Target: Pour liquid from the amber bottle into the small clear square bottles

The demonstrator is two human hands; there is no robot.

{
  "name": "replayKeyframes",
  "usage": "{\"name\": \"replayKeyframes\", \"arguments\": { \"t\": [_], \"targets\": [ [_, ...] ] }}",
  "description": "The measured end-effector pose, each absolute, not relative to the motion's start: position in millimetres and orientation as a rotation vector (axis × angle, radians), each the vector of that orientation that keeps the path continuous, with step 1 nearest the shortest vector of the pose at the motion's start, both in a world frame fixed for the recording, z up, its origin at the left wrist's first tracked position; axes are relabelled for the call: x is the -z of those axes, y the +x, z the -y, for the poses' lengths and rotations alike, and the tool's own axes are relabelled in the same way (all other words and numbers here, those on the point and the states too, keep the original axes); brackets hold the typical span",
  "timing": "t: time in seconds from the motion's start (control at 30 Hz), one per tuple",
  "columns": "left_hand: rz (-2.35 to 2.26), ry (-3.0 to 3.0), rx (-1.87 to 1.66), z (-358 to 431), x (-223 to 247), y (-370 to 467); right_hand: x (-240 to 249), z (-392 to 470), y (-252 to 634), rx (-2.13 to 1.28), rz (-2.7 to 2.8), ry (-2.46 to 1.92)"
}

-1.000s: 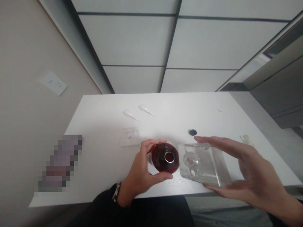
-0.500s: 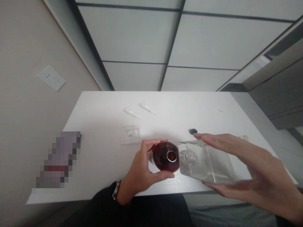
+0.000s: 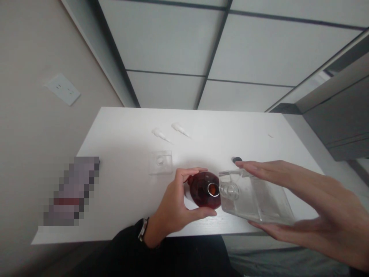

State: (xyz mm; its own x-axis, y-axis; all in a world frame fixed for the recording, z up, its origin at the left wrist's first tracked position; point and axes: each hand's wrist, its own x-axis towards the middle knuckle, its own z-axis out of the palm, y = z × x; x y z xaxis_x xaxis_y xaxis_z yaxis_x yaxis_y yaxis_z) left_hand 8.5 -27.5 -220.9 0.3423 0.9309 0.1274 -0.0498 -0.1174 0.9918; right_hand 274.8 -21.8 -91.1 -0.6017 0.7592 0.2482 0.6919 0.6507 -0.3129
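My left hand [image 3: 173, 207] is wrapped round a dark red-brown bottle [image 3: 201, 194], whose round open mouth faces up toward me. In my right hand [image 3: 314, 204] is a clear, square-sided glass bottle [image 3: 259, 200], gripped between thumb and fingers and tilted on its side. The clear bottle's neck lies against or just over the brown bottle's right edge, beside its mouth; whether they touch is unclear. Just beyond my right fingertips sits a small black cap [image 3: 237, 159].
A clear square stopper [image 3: 160, 162] lies on the white table [image 3: 123, 184]. Two translucent pointed nozzles [image 3: 161, 134] [image 3: 180, 129] are farther back. A blurred-out flat item [image 3: 69, 190] is at the left, and a small white scrap [image 3: 270, 135] at the back right.
The view has shifted slightly. Both hands still hold their bottles, and the clear bottle's neck sits a little closer to the brown bottle's mouth.
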Motion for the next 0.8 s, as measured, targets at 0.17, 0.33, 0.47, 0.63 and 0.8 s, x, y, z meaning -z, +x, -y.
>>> {"name": "replayKeyframes", "arguments": {
  "t": [0.17, 0.33, 0.47, 0.63, 0.8],
  "targets": [
    [-0.868, 1.418, -1.022, 26.4, 218.5, 8.7, 88.8, 19.3, 272.9, -0.302, 2.51, -1.133],
    [-0.883, 1.433, -1.031, 26.4, 218.4, 9.6, 84.7, 17.5, 270.8, -0.287, 2.513, -1.127],
    [-0.889, 1.437, -1.022, 26.1, 218.5, 9.8, 84.3, 17.4, 270.7, -0.29, 2.535, -1.115],
    [-0.885, 1.436, -1.025, 26.0, 217.9, 9.8, 86.0, 19.4, 273.6, -0.3, 2.508, -1.136],
    [-0.889, 1.412, -1.015, 26.7, 217.6, 9.7, 81.9, 18.1, 275.0, -0.297, 2.515, -1.131]
  ]
}}
